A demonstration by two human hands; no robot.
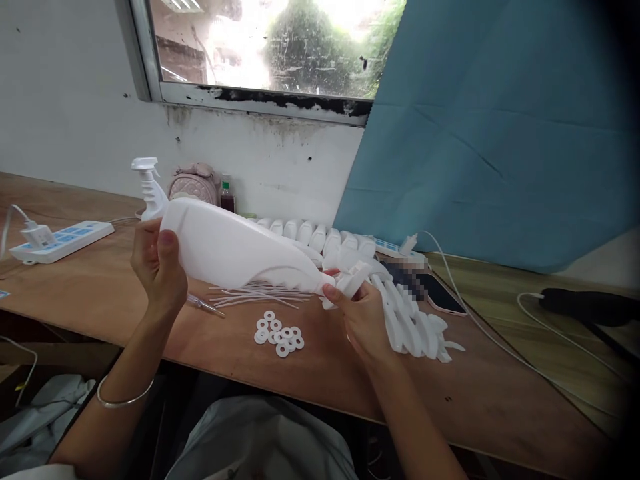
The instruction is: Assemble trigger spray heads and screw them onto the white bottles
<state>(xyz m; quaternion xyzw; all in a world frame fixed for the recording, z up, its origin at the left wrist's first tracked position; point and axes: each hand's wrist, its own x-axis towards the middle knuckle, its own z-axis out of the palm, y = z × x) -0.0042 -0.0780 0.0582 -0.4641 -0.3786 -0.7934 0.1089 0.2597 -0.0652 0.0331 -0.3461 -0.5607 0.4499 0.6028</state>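
Observation:
A white spray bottle [225, 247] lies sideways in the air above the table. My left hand [163, 267] is closed around its base end, thumb on the near side. At the neck end, my right hand [363, 313] is closed on a white trigger sprayer head [353, 280] that sits against the bottle's neck; how far it is screwed on I cannot tell. Below the bottle lie several white ring washers [283, 350] and a bundle of thin white tubes [265, 293]. Several more white sprayer heads [405, 320] are lined up beside and behind my right hand.
Another sprayer head [149, 187] stands upright behind my left hand. Power strips [75, 240] with cables lie at left and back right. A pink bag [193, 183], a small green-capped bottle [227, 197], a phone [443, 293] and a pen-like tool [205, 305] are on the table.

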